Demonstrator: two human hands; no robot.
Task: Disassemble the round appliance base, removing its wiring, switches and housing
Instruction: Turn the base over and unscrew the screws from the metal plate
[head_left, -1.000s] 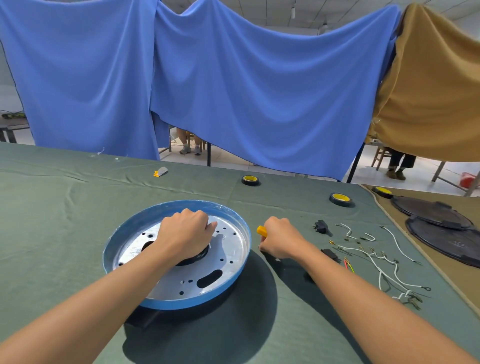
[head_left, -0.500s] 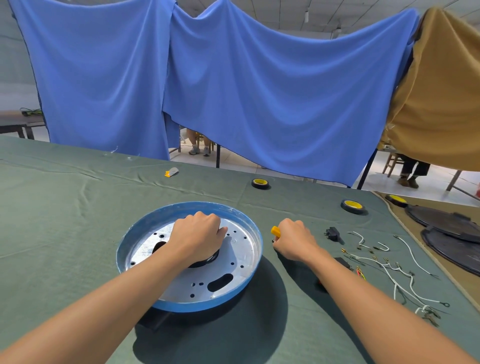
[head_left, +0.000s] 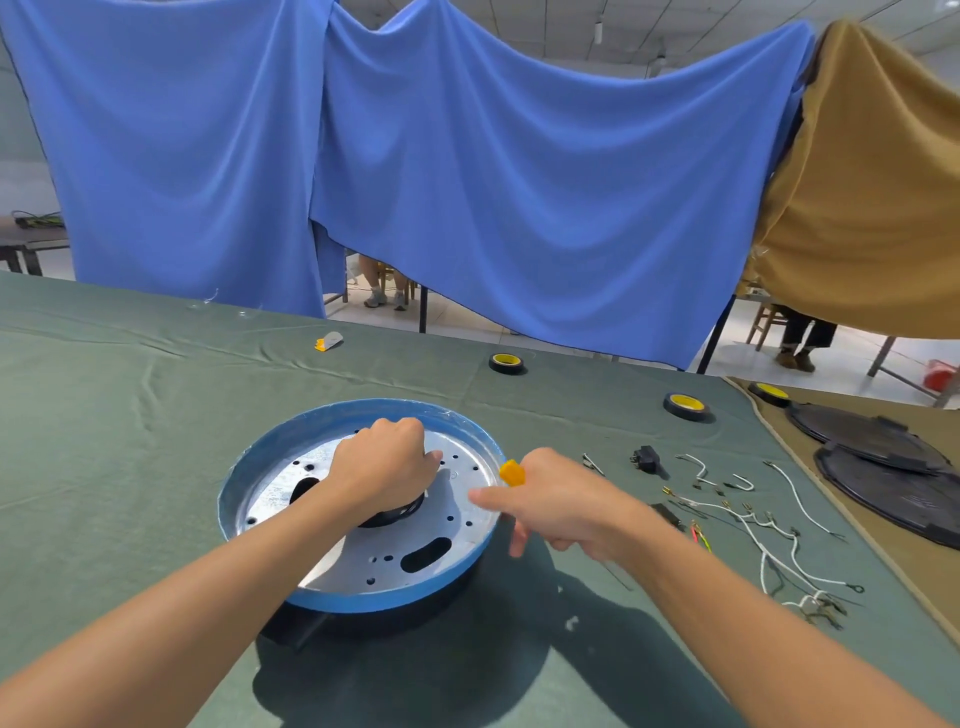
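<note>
Across the back of the room, hung blue cloth (head_left: 467, 182), with tan cloth (head_left: 872, 208) beside it on the right; below the hems, pale floor and the legs of people at other tables. In front, a broad worktop (head_left: 104, 467) under dark green fabric, creased toward the far left corner. At the right edge, on a tan-covered strip, two black round lids (head_left: 883, 483), one overlapping the other. Near the middle of the worktop, somewhat toward the near edge, the round appliance base (head_left: 363, 603): blue rim, perforated silver plate (head_left: 462, 525) inside, black housing underneath. Between it and the right edge, loose white wires (head_left: 769, 540) with metal terminals, and a small black part (head_left: 647, 460) just beyond them. Along the far edge, three black-and-yellow tape rolls (head_left: 506, 362), the last of them on the tan strip, and a small yellow-and-grey scrap (head_left: 328, 342). Left grip (head_left: 384, 467) curled tight over the black hub (head_left: 400, 514) at the plate's centre. Right grip (head_left: 561, 506) wrapped round a yellow-handled tool (head_left: 512, 473), index finger out straight and lying over the base's right rim. Against half a second ago: right grip no longer apart from the base but up at its rim, finger newly extended; left grip unmoved on the hub; wires and rolls as before.
</note>
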